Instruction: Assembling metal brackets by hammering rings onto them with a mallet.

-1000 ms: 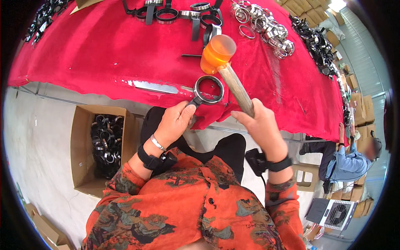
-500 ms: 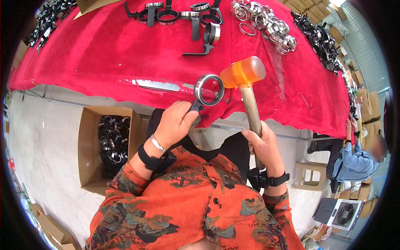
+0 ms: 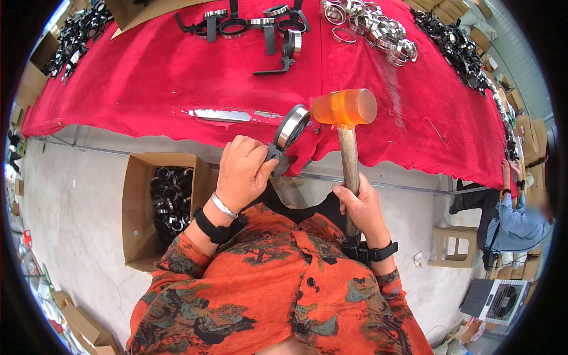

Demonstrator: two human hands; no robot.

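Note:
In my left hand (image 3: 244, 168) is a black bracket with a silver-banded ring (image 3: 291, 128), gripped by its dark stem just above the table's front edge. The ring is tilted, so its shiny outer band shows. My right hand (image 3: 362, 204) is closed round the wooden handle of a mallet (image 3: 347, 108) with a translucent orange head. The mallet stands upright, its head just right of the ring; whether they touch I cannot tell. Farther back on the red cloth (image 3: 177, 77) lie several similar black brackets with rings (image 3: 233, 28).
Loose silver rings (image 3: 384, 32) are heaped at the back, with piles of black parts (image 3: 455, 53) at the far right and far left. An open cardboard box (image 3: 137, 207) of ringed parts stands on the floor at left. At right, a person in blue (image 3: 513, 225) sits near a stool (image 3: 455, 247).
My left hand has turned the ring from facing me to more edge-on. The mallet head has dropped slightly and become more level. The whole view has shifted a little.

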